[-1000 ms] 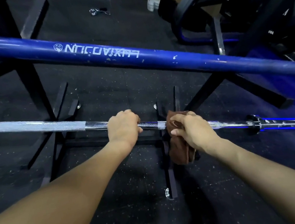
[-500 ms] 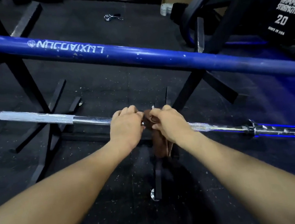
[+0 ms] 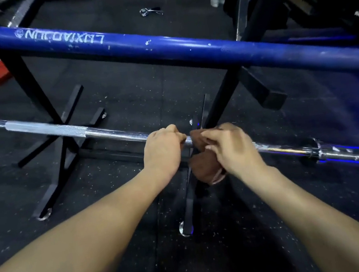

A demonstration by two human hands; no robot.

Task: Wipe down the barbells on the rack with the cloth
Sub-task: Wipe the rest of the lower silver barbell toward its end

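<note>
The left hand (image 3: pixel 163 147) grips the silver bar (image 3: pixel 111 133) with curled fingers, likely to keep it from rolling. Just beside it, the right hand (image 3: pixel 231 146) squeezes the brown cloth (image 3: pixel 205 171) around the same bar, so the cloth can rub all the way round. The bar rests on the black rack (image 3: pixel 197 120), which stands behind the hands. A blue bar (image 3: pixel 163 46) lies farther off, above both hands. Both bars run out of the picture. The right hand hides where cloth meets bar.
</note>
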